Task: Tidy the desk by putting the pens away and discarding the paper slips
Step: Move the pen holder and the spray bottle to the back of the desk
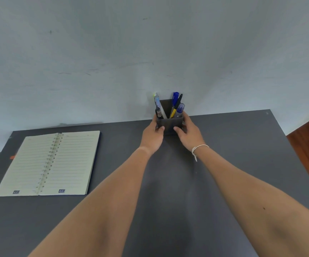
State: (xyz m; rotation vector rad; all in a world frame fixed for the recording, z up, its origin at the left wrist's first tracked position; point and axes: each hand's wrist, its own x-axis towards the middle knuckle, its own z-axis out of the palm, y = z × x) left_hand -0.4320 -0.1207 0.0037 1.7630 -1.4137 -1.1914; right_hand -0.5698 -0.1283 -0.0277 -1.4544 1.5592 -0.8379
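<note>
Here both hands clasp the dark pen holder (169, 125) from either side: the left hand (152, 136) wraps its left wall with the thumb on the front face, and the right hand (188, 133) mirrors it on the right wall, a white string bracelet (199, 148) at that wrist. Between the hands the pens (176, 105) stand upright in the holder, some leaning left, some right. The holder sits at the far edge of the grey worktop (233, 145), against the wall. Well to the left of the left hand an open spiral notebook (49, 164) lies flat
</note>
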